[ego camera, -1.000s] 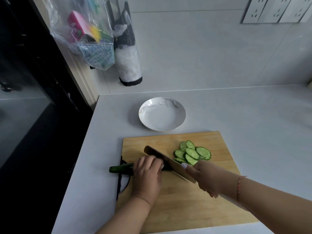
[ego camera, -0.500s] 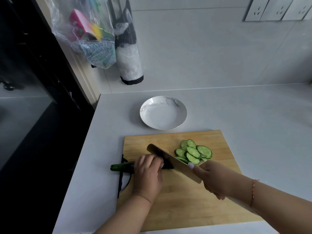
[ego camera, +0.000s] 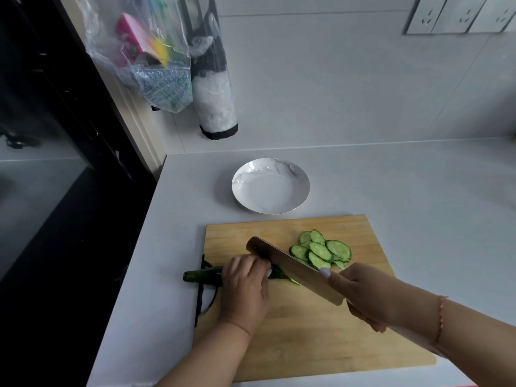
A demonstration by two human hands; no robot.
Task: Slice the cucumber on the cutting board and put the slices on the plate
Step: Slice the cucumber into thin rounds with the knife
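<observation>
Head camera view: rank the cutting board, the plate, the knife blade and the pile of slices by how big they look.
1. cutting board
2. knife blade and plate: similar extent, and the blade sits nearer the camera, so unranked
3. pile of slices

A light gray counter holds a white plate near the wall and, just in front of it, a wooden cutting board with a black handle on its left side.

Matt wooden cutting board; glossy marbled ceramic plate; smooth metal knife blade; crinkled clear plastic bag, upper left.
</observation>
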